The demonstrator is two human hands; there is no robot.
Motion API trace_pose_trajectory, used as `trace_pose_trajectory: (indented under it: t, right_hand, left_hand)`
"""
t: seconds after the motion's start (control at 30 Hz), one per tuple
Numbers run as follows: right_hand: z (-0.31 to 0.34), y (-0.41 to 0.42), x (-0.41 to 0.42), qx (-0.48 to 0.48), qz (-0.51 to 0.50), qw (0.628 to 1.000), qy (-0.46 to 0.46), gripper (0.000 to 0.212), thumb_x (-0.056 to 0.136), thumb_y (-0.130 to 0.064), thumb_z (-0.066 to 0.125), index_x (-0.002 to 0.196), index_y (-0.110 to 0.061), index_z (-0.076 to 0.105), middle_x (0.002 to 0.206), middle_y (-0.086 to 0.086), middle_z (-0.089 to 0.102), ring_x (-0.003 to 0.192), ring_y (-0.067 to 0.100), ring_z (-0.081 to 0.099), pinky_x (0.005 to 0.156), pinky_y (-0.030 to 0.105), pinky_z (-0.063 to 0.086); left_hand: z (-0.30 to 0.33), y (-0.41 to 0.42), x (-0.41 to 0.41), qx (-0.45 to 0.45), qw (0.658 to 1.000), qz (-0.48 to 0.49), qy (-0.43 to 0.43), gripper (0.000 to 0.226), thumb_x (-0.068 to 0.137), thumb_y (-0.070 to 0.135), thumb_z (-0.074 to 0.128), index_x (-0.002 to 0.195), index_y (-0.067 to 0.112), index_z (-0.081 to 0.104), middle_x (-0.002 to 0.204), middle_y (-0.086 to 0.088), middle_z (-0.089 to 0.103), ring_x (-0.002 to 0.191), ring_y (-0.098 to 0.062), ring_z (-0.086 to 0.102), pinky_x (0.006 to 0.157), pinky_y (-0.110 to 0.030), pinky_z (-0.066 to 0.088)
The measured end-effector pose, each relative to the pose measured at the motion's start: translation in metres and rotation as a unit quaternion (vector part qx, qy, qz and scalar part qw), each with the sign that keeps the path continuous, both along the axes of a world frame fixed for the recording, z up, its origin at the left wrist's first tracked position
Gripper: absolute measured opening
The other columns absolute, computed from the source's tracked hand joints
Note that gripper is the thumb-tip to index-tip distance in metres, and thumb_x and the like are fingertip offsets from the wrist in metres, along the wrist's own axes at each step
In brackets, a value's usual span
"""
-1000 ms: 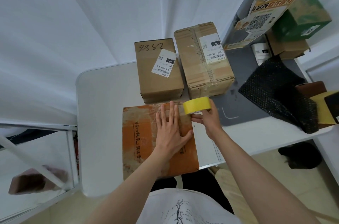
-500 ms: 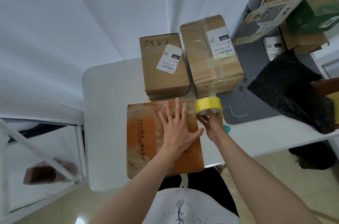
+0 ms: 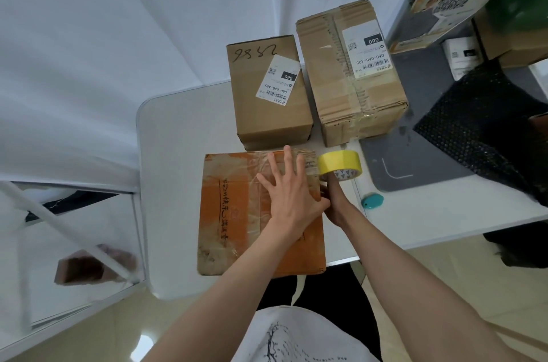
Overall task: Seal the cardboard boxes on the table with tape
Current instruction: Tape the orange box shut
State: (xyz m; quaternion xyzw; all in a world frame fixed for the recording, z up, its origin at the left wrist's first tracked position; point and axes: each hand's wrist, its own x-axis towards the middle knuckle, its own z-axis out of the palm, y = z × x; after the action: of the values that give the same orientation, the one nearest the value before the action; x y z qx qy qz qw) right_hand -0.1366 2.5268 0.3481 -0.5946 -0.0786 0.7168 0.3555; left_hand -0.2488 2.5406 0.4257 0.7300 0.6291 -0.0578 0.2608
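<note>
While left hand (image 3: 292,192) flattens orange box (image 3: 234,213), tape roll (image 3: 339,165) overhangs right edge.

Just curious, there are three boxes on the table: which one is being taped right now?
The flat orange box nearest the person; the left hand presses on it. The two taller brown boxes behind go untouched.

We see the tape roll (image 3: 339,165) has moved down off the far corner of the orange box (image 3: 234,213) to just past its right edge, closer to the table (image 3: 178,139). The right hand (image 3: 336,207) has dropped with it, now low beside the box, finger up inside the roll. The left hand (image 3: 292,198) slid slightly toward the right edge, thumb now touching the right hand. A teal object (image 3: 372,201) has come into sight right of the right hand.
</note>
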Motion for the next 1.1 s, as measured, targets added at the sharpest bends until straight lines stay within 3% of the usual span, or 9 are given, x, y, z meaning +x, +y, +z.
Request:
trace_pose_trajectory:
  t: [0.1,0.33,0.43,0.53,0.63,0.77,0.83,0.97,1.1]
  right_hand:
    - [0.005,0.001,-0.005,0.012,0.006,1.000,-0.011,0.047,0.104,-0.058,0.032,0.113,-0.027,0.065,0.106,0.001,0.078,0.098,0.016,0.074,0.075,0.027,0.057]
    - [0.034,0.009,-0.009,0.028,0.050,0.994,-0.093,0.045,0.101,-0.063,0.036,0.118,-0.031,0.062,0.124,0.008,0.068,0.118,0.026,0.061,0.108,0.048,0.045]
    - [0.072,0.020,-0.007,0.048,0.108,0.979,-0.168,0.063,0.099,-0.067,0.033,0.143,-0.026,0.052,0.140,0.004,0.060,0.122,0.023,0.055,0.096,0.040,0.041]
    - [0.115,0.035,-0.009,0.082,0.174,0.951,-0.243,0.074,0.094,-0.076,0.035,0.149,-0.029,0.047,0.148,0.002,0.052,0.130,0.025,0.050,0.094,0.036,0.039]
    - [0.147,0.055,-0.021,0.106,0.217,0.906,-0.349,0.085,0.089,-0.081,0.038,0.150,-0.022,0.045,0.150,0.011,0.050,0.135,0.032,0.048,0.109,0.043,0.041]
    - [0.174,0.074,-0.054,0.080,0.342,0.792,-0.499,0.096,0.089,-0.085,0.019,0.146,-0.013,0.049,0.143,0.023,0.053,0.132,0.041,0.049,0.108,0.049,0.042]
    - [0.183,0.077,-0.072,0.092,0.370,0.747,-0.544,0.089,0.091,-0.081,0.019,0.142,-0.016,0.051,0.138,0.022,0.057,0.127,0.040,0.052,0.102,0.048,0.045]
    - [0.194,0.079,-0.101,0.119,0.396,0.688,-0.596,0.070,0.097,-0.072,0.019,0.149,-0.029,0.038,0.139,0.022,0.053,0.130,0.042,0.049,0.098,0.051,0.044]
    - [0.201,0.079,-0.124,0.155,0.408,0.642,-0.631,0.061,0.102,-0.063,0.017,0.139,-0.026,0.048,0.131,0.017,0.059,0.121,0.039,0.055,0.088,0.045,0.046]
  left_hand:
    - [0.002,0.002,-0.005,-0.003,1.000,-0.004,-0.002,0.108,0.073,0.061,0.070,0.155,0.018,0.016,0.169,-0.005,-0.012,0.151,-0.043,-0.021,0.113,-0.077,0.001]
    - [0.029,0.012,-0.029,0.004,0.994,0.031,-0.108,0.101,0.072,0.058,0.071,0.152,0.026,0.018,0.169,0.001,-0.001,0.154,-0.036,-0.015,0.116,-0.076,0.002]
    - [0.049,0.016,-0.042,0.006,0.986,0.044,-0.163,0.108,0.069,0.063,0.060,0.157,0.035,0.005,0.168,0.003,0.000,0.155,-0.033,-0.010,0.115,-0.075,0.007]
    - [0.068,0.021,-0.058,0.020,0.980,0.066,-0.188,0.102,0.071,0.065,0.050,0.156,0.046,-0.004,0.167,0.004,0.004,0.155,-0.032,0.001,0.118,-0.069,0.014]
    - [0.082,0.034,-0.076,0.021,0.973,0.076,-0.216,0.097,0.082,0.057,0.055,0.159,0.040,-0.002,0.165,-0.002,0.012,0.151,-0.033,0.019,0.119,-0.059,0.027]
    - [0.089,0.049,-0.103,-0.010,0.951,0.114,-0.287,0.079,0.096,0.033,0.062,0.161,0.019,0.018,0.160,-0.010,0.025,0.147,-0.029,0.030,0.120,-0.047,0.029]
    - [0.091,0.050,-0.117,-0.010,0.937,0.137,-0.321,0.068,0.097,0.025,0.062,0.156,0.015,0.030,0.155,-0.011,0.036,0.144,-0.030,0.036,0.119,-0.049,0.031]
    - [0.096,0.041,-0.141,0.008,0.895,0.182,-0.407,0.055,0.097,0.012,0.062,0.147,0.017,0.041,0.140,-0.008,0.054,0.133,-0.026,0.050,0.113,-0.048,0.041]
    - [0.095,0.039,-0.155,0.012,0.888,0.202,-0.414,0.052,0.097,0.023,0.067,0.144,0.020,0.046,0.133,-0.007,0.060,0.123,-0.025,0.058,0.107,-0.048,0.046]
